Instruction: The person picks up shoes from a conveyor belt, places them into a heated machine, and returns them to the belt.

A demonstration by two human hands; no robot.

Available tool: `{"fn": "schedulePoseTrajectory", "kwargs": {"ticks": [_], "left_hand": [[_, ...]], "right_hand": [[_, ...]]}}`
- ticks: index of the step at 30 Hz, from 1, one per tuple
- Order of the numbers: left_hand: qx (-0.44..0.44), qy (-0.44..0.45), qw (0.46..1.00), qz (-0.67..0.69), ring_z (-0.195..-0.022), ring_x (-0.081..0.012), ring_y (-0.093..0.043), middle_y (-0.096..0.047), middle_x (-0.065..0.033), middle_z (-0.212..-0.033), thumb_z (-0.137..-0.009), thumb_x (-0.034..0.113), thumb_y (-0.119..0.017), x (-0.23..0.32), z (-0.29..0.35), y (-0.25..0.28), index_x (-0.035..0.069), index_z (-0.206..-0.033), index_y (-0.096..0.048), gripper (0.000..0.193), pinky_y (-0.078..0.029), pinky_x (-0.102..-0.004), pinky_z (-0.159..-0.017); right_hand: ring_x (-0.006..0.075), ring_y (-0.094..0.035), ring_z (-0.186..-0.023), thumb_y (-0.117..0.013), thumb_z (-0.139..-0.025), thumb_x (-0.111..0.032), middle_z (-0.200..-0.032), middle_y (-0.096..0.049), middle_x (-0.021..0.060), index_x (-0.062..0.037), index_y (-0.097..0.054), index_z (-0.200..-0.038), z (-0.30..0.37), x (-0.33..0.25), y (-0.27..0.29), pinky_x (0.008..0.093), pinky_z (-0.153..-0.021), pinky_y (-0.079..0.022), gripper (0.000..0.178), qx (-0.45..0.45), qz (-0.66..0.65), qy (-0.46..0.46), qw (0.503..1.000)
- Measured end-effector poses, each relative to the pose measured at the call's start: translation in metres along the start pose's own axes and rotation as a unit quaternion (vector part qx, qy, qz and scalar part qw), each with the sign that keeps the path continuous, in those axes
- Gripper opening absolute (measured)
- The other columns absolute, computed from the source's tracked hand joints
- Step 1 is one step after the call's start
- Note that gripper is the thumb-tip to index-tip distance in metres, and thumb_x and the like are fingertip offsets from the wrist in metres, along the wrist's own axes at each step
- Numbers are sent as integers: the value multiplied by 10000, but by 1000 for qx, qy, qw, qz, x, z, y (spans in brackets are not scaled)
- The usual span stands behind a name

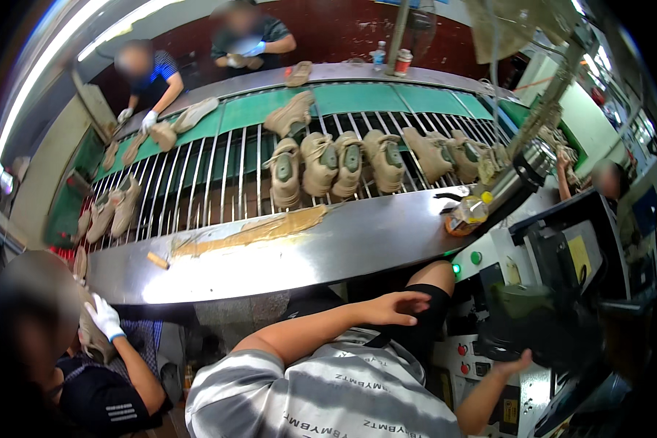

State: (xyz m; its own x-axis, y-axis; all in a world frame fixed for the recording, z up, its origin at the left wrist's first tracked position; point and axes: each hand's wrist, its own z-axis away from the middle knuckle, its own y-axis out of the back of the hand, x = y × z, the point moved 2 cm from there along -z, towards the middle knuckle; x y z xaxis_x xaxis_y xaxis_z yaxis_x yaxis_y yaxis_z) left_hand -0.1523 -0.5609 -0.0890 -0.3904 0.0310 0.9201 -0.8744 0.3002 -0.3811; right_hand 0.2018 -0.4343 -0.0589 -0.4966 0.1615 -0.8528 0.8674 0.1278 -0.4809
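Note:
My left hand (pixel 396 308) hovers over my lap near my knee, fingers loosely apart with nothing in them. At the lower right, my right hand (pixel 515 363) is against or just beside the dark lower part of a machine (pixel 536 310); most of its fingers are hidden there, so its grip does not show. An olive-green piece (pixel 522 298) sits in that machine, its kind unclear. Beige sneakers (pixel 318 164) stand in a row on the metal-bar rack beyond the steel ledge, out of reach of both hands.
The steel ledge (pixel 372 244) carries brown tape and a bottle of orange drink (pixel 469 214). A green button (pixel 476 258) and red buttons are on the machine's front. Behind the rack runs a green belt (pixel 358 100). Close on my left, a gloved co-worker holds a shoe (pixel 95 339); two others work across.

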Motion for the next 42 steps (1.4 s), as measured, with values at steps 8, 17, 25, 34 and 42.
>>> {"fn": "schedulePoseTrajectory", "kwargs": {"ticks": [8,17,25,34,42], "left_hand": [[193,-269,849,413,-1166,-295,-561,-542,-172,-1303,-686,432,-742,99,102,63,5,-1374,-421,871,-435,-439,-1046],[707,-254,647,132,-915,-221,-642,-626,-76,-1069,-759,187,-736,86,315,305,67,-1180,-565,470,-555,-391,-757],[741,-39,630,-230,-950,-231,-618,-639,-124,-1084,-655,182,-790,112,277,377,18,-1240,-549,653,-482,-329,-837],[713,2,615,-336,-1151,-266,-550,-545,-166,-1283,-642,146,-801,102,258,373,55,-1437,-347,920,-417,-341,-989],[709,-33,632,-311,-1105,-224,-562,-539,-158,-1260,-615,61,-823,103,235,375,11,-1396,-361,909,-456,-322,-933]], "right_hand": [[121,-544,-803,-583,-856,30,-900,-578,83,31,-604,-901,18,51,-290,226,-719,-421,49,-393,162,44,904],[173,-603,-649,-646,-802,-30,-718,-629,88,16,-639,-803,18,121,-288,264,-613,-470,47,-375,323,70,866],[154,-634,-654,-648,-800,-12,-736,-655,87,17,-647,-817,3,192,-260,264,-630,-503,34,-328,390,-30,860],[61,-558,-658,-642,-827,-14,-730,-619,4,7,-644,-833,-1,263,-260,216,-617,-458,22,-358,349,-184,846],[168,-613,-589,-669,-779,-58,-669,-633,76,-29,-650,-782,4,303,-284,284,-559,-484,35,-363,415,-67,832]]}}
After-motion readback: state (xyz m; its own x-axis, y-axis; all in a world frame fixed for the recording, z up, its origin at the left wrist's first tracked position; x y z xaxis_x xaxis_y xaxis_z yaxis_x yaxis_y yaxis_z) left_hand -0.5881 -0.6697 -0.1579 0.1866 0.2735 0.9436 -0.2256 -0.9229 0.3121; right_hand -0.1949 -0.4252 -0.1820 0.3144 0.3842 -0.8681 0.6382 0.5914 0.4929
